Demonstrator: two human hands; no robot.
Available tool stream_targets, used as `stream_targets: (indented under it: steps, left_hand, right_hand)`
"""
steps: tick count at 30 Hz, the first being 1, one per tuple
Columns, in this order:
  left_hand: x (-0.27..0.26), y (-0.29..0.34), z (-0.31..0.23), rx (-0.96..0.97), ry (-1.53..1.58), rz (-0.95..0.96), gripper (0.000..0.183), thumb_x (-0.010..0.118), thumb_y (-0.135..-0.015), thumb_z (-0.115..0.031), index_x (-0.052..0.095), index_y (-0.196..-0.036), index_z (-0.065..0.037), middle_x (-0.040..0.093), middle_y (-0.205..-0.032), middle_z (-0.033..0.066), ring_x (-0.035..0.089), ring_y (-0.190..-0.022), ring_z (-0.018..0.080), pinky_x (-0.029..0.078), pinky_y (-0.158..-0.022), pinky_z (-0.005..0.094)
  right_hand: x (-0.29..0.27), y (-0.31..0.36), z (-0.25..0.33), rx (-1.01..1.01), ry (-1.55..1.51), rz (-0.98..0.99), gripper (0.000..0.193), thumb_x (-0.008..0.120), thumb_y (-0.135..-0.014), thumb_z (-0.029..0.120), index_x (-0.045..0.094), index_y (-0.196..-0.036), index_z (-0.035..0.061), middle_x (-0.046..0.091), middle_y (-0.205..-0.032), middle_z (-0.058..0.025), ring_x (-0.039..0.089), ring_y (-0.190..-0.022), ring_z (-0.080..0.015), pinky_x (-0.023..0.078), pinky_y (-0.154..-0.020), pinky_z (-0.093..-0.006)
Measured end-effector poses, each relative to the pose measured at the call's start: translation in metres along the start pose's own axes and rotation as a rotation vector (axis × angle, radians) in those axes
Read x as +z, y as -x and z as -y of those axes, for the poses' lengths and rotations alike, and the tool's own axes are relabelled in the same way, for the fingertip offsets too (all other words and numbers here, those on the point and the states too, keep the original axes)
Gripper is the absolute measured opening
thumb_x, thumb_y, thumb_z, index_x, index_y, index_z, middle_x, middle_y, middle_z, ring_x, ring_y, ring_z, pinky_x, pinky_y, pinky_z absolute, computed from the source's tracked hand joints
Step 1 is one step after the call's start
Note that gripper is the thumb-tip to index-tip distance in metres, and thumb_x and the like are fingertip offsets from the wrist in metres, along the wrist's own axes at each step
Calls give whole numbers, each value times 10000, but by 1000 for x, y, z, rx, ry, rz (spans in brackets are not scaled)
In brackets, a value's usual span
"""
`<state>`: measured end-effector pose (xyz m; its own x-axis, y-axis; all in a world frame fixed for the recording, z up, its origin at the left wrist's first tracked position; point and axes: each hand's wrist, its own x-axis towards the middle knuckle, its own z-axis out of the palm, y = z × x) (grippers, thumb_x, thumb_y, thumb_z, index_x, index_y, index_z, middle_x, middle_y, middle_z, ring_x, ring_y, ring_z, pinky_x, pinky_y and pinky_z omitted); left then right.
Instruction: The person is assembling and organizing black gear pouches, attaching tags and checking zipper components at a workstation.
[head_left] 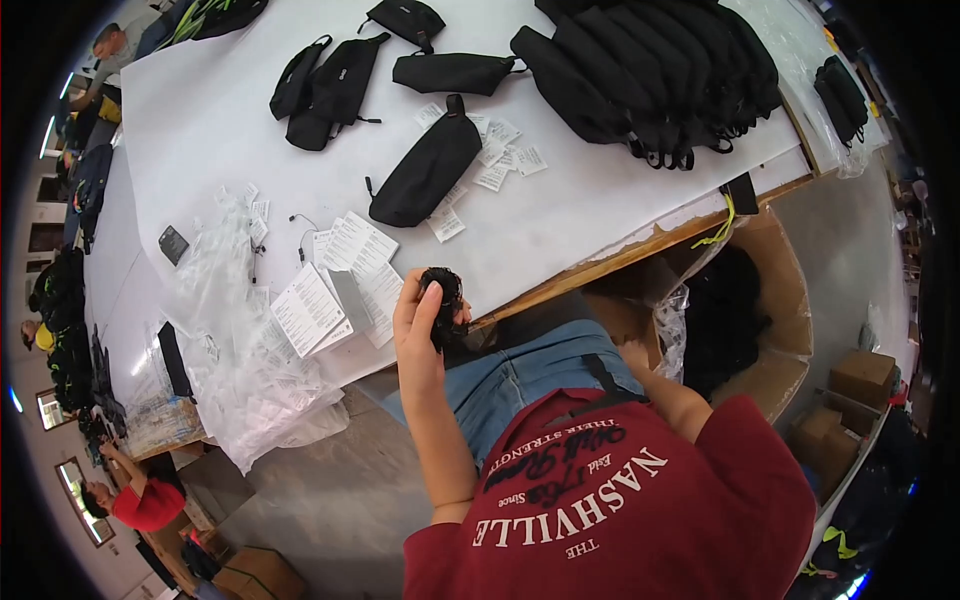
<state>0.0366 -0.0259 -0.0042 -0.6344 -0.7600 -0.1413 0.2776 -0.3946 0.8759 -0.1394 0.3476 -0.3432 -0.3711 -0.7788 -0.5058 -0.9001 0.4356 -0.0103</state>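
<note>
My left hand (420,308) is raised at the table's front edge, its fingers closed round a bundle of thin black strings (443,298). My right hand (634,353) is low beside my thigh, near the open cardboard box; its fingers are mostly hidden. Just beyond my left hand lie several white printed cards (312,308), fanned out on the white tabletop (540,230). A black zippered pouch (428,168) with a loop at one end rests farther in, partly over small white labels (492,178).
More black pouches (340,80) lie at the back, with a large overlapping row of them (650,75) at the far right. Crumpled clear plastic (250,370) hangs over the left edge. An open cardboard box (785,270) with black items stands right. Other people work at the left.
</note>
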Motion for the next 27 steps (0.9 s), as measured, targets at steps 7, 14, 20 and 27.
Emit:
stream_targets:
  steps: [7, 14, 20, 27]
  left_hand:
    - [2, -3, 11, -149, -96, 45, 162, 561, -915, -145, 572, -975, 5, 576, -891, 40, 530, -824, 101, 444, -755, 241]
    - [1, -2, 13, 271, -826, -34, 138, 652, -836, -106, 636, -911, 9, 589, -987, 65, 506, -961, 155, 370, -883, 286]
    - [12, 2, 13, 131, -546, -22, 165, 701, -788, -103, 621, -887, 2, 594, -813, 32, 513, -835, 126, 395, -803, 264]
    - [7, 11, 13, 86, -518, 16, 206, 710, -776, -113, 550, -857, -10, 565, -791, 19, 503, -810, 116, 400, -774, 245]
  right_hand:
    - [-36, 8, -9, 323, -628, 373, 267, 467, -867, 179, 667, -946, 21, 671, -841, -164, 669, -669, -281, 547, -597, -383]
    - [-217, -45, -4, 237, -949, 343, 325, 410, -906, 183, 646, -867, -37, 661, -692, -117, 644, -574, -199, 522, -521, -297]
    - [-396, -11, 98, -272, -795, -13, 352, 573, -854, 355, 628, -806, 10, 617, -706, -141, 603, -713, -324, 465, -646, -384]
    - [-428, 1, 114, -345, -732, -545, 374, 641, -775, 152, 570, -1128, 52, 612, -1005, -137, 589, -940, -290, 445, -832, -385]
